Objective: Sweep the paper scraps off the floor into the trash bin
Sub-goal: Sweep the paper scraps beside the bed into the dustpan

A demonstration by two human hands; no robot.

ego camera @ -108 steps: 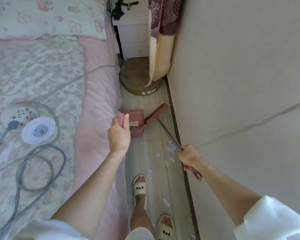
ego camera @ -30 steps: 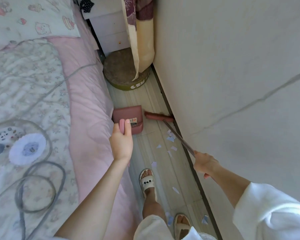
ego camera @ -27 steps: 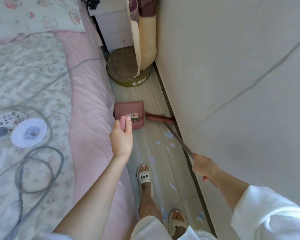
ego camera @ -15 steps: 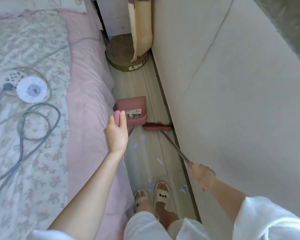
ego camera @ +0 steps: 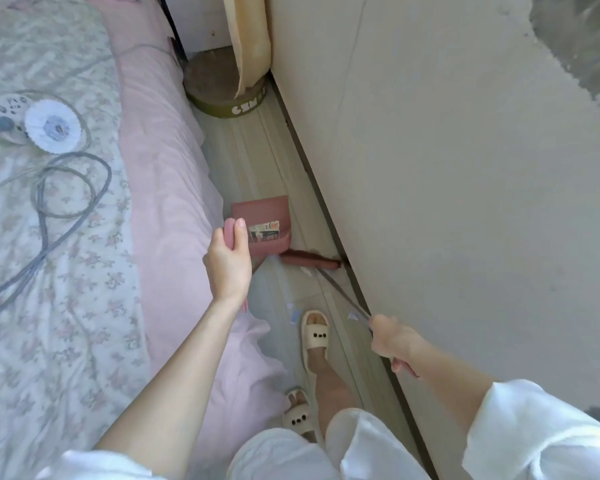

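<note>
Several scraps (ego camera: 293,311) lie on the floor (ego camera: 246,157) in the narrow strip between the bed (ego camera: 160,188) and the wall (ego camera: 447,185): we see a few pale bits just ahead of our forward slipper (ego camera: 315,336), one by the broom shaft near our right hand, and one or two just this side of the broom head. The broom (ego camera: 310,260) has its dark red head flat on the floor, one end against the foot of the wall, the other just beside the dustpan's near corner. Its thin shaft runs back along the baseboard to our right hand (ego camera: 392,342), whose grip is closed round it, the pink end of the handle sticking out behind the fingers. Our left hand (ego camera: 227,263) has its grip wrapped round the pink upright handle of the dustpan (ego camera: 264,225), thumb on top; the pan sits on the floor beside the bed's edge, a label on its near face.

Further up the strip, a round stool (ego camera: 222,86) with an olive rim and white lettering stands against the wall, and a cream curtain (ego camera: 250,39) hangs down onto it. On the bed's floral cover lies a grey cable (ego camera: 66,188) in loops, with a power strip (ego camera: 11,109) and a small white round fan (ego camera: 52,126) near it. Our rear slipper (ego camera: 298,415) is set back beside the pink sheet. We wear white sleeves and white shorts. We cannot see a trash bin.
</note>
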